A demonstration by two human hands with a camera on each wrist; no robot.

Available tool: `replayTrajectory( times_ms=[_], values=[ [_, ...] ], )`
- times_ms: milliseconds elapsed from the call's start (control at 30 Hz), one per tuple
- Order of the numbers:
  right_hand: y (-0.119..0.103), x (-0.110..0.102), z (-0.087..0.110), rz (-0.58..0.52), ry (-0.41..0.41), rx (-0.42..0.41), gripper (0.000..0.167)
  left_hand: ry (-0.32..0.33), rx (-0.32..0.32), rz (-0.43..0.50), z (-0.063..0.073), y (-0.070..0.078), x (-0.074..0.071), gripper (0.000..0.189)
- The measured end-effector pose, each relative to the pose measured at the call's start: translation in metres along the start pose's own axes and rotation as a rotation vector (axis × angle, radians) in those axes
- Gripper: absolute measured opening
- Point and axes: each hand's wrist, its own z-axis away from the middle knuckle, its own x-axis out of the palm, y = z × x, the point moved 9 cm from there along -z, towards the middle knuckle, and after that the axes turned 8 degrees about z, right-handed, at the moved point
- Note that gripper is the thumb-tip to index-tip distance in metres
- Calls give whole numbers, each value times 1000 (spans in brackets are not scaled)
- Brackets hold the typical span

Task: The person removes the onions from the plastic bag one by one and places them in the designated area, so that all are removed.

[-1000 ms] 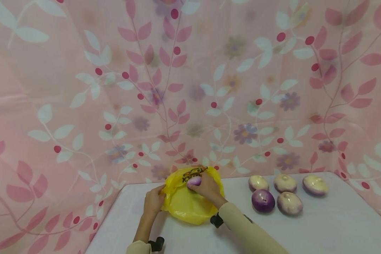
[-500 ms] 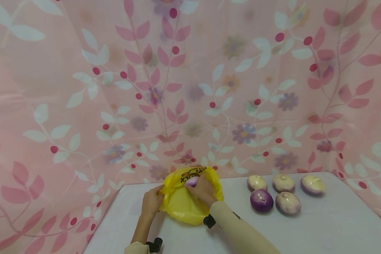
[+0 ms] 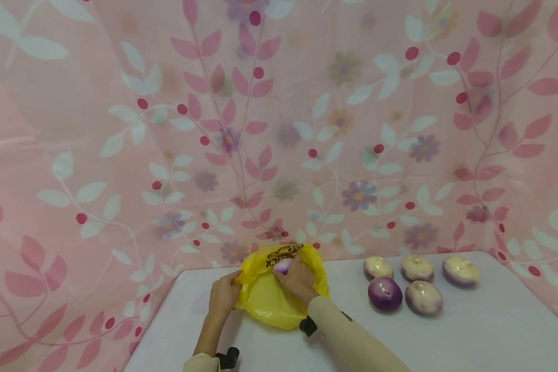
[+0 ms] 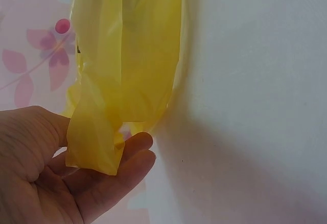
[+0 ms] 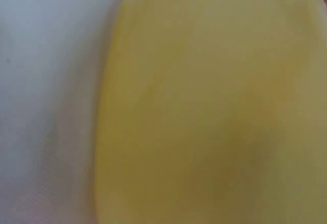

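A yellow plastic bag (image 3: 272,305) with dark print stands on the white table, its mouth spread wide. My left hand (image 3: 224,297) pinches the bag's left edge between thumb and fingers; the left wrist view shows a fold of the bag (image 4: 94,142) in that grip. My right hand (image 3: 298,281) reaches into the bag's mouth and holds a glossy purple-and-white turnip (image 3: 282,266), partly hidden by the fingers. In the right wrist view the bag's yellow side (image 5: 204,106) fills most of the picture and hides the hand's work.
To the right, several similar turnips sit on the table (image 3: 483,330): a purple one (image 3: 385,294) in front, and cream-topped ones such as the far right turnip (image 3: 461,272). A pink floral curtain (image 3: 279,129) hangs behind the table's back edge.
My right hand has moved slightly left and deeper into the bag with the turnip. The left hand keeps its grip on the bag's edge; the turnips on the table have not moved.
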Motion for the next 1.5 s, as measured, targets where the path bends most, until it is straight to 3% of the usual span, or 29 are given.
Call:
replayTrajectory(
  times_ms=[333,633,833,1200,1500],
  values=[
    [-3,-6,8,23,9,-51,100,3,39,-22,-1,0,3,34],
    [-1,-12,11,6,-8,-89,80,0,11,-14,0,-3,3,35],
    [-2,-15,14,-3,-59,-99,77,-1,23,-18,1,0,3,35],
    [-3,-28,22,-86,-173,-135,96,-13,-2,0,-1,0,3,35],
    [-4,-44,27,-54,-177,-196,92,-20,-4,-2,0,0,5,36]
  ],
)
